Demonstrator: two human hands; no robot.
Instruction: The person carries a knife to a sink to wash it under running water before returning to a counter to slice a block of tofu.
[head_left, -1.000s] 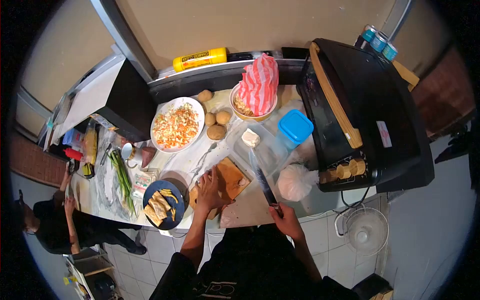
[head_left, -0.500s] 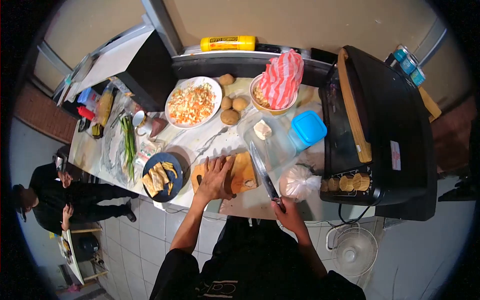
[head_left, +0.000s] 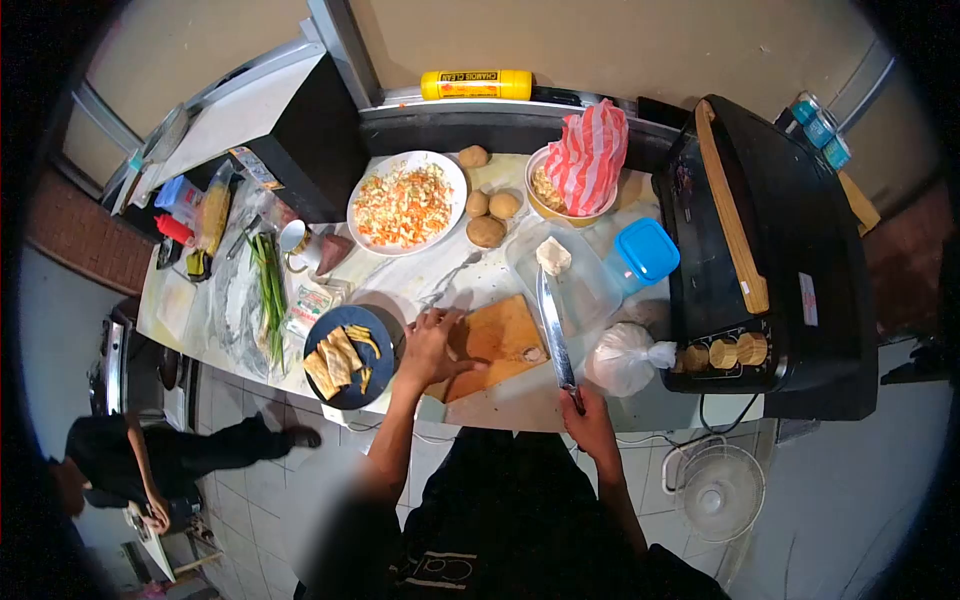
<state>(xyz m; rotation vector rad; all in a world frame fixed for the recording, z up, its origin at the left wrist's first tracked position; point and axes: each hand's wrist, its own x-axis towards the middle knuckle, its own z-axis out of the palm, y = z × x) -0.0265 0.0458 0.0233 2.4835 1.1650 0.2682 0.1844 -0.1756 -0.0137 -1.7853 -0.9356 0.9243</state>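
My left hand [head_left: 435, 350] rests with spread fingers over the left end of the wooden cutting board [head_left: 500, 340], its thumb stretched across the surface. In my right hand [head_left: 590, 420] is a long kitchen knife [head_left: 553, 325], gripped by its dark handle and pointing away from me. The blade lies beside the board's right edge. Its tip reaches a white, creamy lump [head_left: 553, 256] inside a clear plastic container [head_left: 585, 295]. Left of the board, a dark plate [head_left: 350, 392] carries folded golden pieces and thin strips. A tied plastic bag [head_left: 622, 358] of pale contents sits right of the knife.
Behind the board stand a white bowl [head_left: 458, 195] of shredded vegetables, several potatoes [head_left: 486, 232] and a bowl with a striped bag [head_left: 590, 160]. A blue-lidded container [head_left: 647, 250] stands near the black oven [head_left: 790, 270]. Green onions [head_left: 267, 300] lie left. Another person [head_left: 150, 455] is at far left.
My left hand has shifted from flat on the board to its left end, fingers spreading. The knife tip has moved up to the white lump. The other person has changed posture.
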